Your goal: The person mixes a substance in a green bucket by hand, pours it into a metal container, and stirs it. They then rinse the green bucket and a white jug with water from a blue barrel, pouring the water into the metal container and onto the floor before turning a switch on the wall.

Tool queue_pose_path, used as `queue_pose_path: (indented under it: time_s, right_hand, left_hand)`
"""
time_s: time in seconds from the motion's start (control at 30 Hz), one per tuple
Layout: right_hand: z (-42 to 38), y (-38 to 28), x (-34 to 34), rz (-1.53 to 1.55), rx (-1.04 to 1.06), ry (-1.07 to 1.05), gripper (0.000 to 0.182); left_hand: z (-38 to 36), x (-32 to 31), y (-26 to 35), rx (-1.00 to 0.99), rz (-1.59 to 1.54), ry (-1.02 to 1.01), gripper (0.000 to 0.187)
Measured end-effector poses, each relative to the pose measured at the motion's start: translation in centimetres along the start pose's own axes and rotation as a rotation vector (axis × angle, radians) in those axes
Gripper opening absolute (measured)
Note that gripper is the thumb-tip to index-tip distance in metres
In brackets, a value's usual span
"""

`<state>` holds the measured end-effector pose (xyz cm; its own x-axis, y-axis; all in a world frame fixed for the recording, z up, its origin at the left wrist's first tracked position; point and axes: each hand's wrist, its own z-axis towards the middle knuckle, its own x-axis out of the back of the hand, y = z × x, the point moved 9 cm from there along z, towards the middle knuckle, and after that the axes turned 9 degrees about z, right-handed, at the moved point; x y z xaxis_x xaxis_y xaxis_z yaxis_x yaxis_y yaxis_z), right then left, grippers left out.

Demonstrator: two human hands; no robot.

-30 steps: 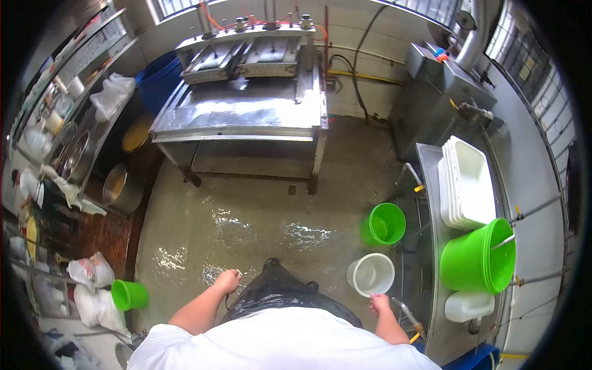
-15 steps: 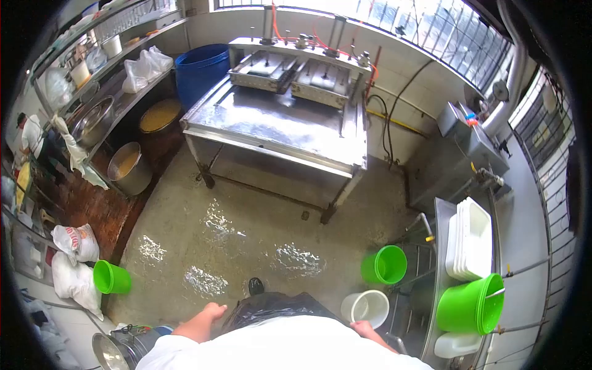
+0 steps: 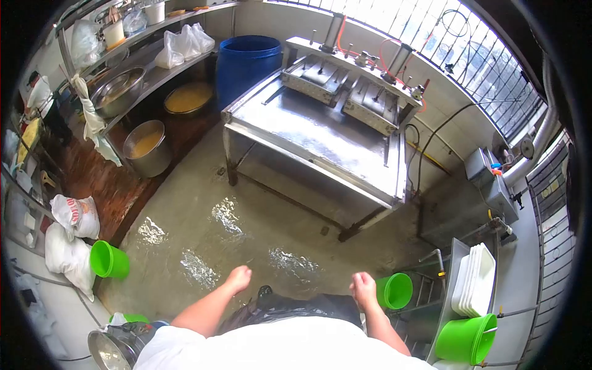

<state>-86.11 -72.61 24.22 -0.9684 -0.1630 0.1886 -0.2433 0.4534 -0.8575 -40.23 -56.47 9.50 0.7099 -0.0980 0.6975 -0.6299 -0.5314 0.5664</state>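
My left hand [image 3: 238,278] hangs in front of me over the wet concrete floor [image 3: 203,234], fingers curled loosely and holding nothing. My right hand [image 3: 363,289] is also curled into a loose fist with nothing in it, close to a small green bucket [image 3: 394,290] on the floor at my right. A black plastic apron [image 3: 290,307] covers my front between the two arms.
A steel work table [image 3: 314,139] with a press machine [image 3: 351,92] stands ahead. A blue barrel [image 3: 248,58], metal pots [image 3: 147,148] and shelves line the left. White sacks [image 3: 71,237] and a green bucket [image 3: 109,259] sit at left. White trays [image 3: 475,280] and a large green bucket [image 3: 468,339] rest at right.
The view has swung left and up. Both hands have risen in front of me; the right hand left the white bucket, which is out of view now.
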Motion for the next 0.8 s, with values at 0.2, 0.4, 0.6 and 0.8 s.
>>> queue_pose_path:
  time_s: [0.2,0.4,0.6,0.8]
  right_hand:
    - [-4.4,-13.0,-14.5,-0.261,0.226,-0.431,0.037]
    - [-5.9,-17.1,-24.0,-0.807,0.349,-0.859,0.053]
    - [-3.5,-19.1,-31.6,-0.495,0.287,-1.134,0.054]
    - [-2.5,-21.1,-40.0,-0.196,-0.06,-1.643,0.079]
  left_hand:
    - [-3.5,9.4,13.5,0.074,-0.452,-0.328,0.046]
    - [-5.5,13.1,16.6,-0.532,0.071,-0.036,0.061]
    - [-5.9,16.1,13.5,-0.201,-0.498,-0.214,0.073]
    - [-2.6,21.0,19.3,-0.295,-1.085,-0.383,0.065]
